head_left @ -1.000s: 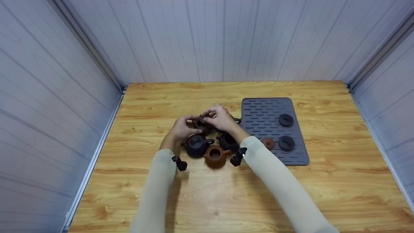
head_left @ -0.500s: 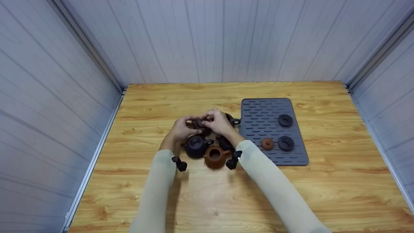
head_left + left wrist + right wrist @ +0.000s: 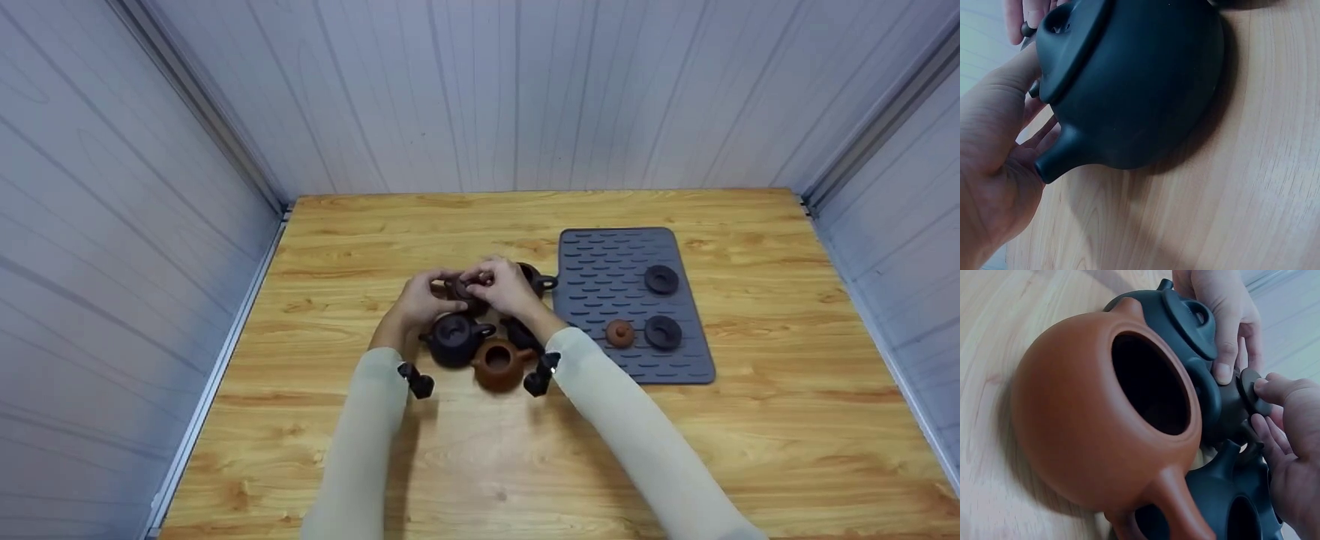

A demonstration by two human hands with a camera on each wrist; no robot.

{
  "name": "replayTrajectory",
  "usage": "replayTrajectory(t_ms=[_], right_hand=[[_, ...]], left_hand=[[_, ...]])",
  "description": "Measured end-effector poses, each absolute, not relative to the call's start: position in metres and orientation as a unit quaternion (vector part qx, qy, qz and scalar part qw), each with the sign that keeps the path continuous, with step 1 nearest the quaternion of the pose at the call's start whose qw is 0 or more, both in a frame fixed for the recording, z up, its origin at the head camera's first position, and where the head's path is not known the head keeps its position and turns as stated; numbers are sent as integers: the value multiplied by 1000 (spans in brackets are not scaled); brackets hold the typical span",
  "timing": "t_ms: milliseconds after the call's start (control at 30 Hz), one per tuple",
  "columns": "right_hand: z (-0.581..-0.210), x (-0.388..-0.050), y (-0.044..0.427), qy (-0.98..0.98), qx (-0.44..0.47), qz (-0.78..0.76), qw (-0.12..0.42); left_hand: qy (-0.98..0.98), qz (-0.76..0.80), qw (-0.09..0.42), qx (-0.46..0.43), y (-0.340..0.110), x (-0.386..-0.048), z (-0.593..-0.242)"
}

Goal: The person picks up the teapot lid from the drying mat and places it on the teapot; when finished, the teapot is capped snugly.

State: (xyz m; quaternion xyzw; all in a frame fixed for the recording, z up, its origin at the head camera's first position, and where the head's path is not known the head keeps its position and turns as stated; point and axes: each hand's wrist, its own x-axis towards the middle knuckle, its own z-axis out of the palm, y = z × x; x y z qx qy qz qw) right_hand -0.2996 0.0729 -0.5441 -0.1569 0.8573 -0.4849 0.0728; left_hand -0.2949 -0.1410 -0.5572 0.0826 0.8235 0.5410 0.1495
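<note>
Both hands are busy at the back-left of the teapot cluster, folks. L hand [image 3: 424,300] is wrapped round the small brown teapot [image 3: 1227,410], thumb on the near side, fingers round the far side. R hand [image 3: 506,287] has the dark brown lid [image 3: 1252,391] pinched btwn thumb and fingers, right at the top of that same pot; can't tell from here if it's fully seated. The pot itself sits on the wooden table [image 3: 480,472], left of centre, just behind the black lidded teapot [image 3: 452,341], whose lid is on, spout toward L wrist, handle out to the right. Next to that, nearest the person, there's the orange-brown teapot [image 3: 499,375], mouth wide open, handle to the right. Tucked partly under R wrist: a second black teapot [image 3: 1207,489], its opening showing in the right wrist view. Another dark teapot [image 3: 531,277] is at the back, mostly behind R hand, handle by the mat's edge. Over on the right, the grey mat [image 3: 600,262] w/ 3 pcs on it: one dark ring-shaped piece [image 3: 662,280] toward the back, another dark round piece [image 3: 664,332] nearer the front, and an orange-brown lid [image 3: 620,333], knob up, just left of the front one.
</note>
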Motion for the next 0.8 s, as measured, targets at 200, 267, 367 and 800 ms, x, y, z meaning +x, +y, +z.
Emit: replayTrajectory(t_ms=[200, 267, 367, 800], right_hand=[[-546, -299, 75, 859, -167, -479, 68], [-546, -299, 75, 860, -174, -475, 65], [-546, -298, 75, 862, -178, -471, 60], [-547, -297, 76, 861, -163, -475, 77]], left_hand=[[828, 533, 149, 85, -142, -295, -557], [825, 538, 151, 80, -142, -295, -557], [818, 550, 156, 69, -141, -294, -557], [798, 577, 163, 55, -141, -294, -560]])
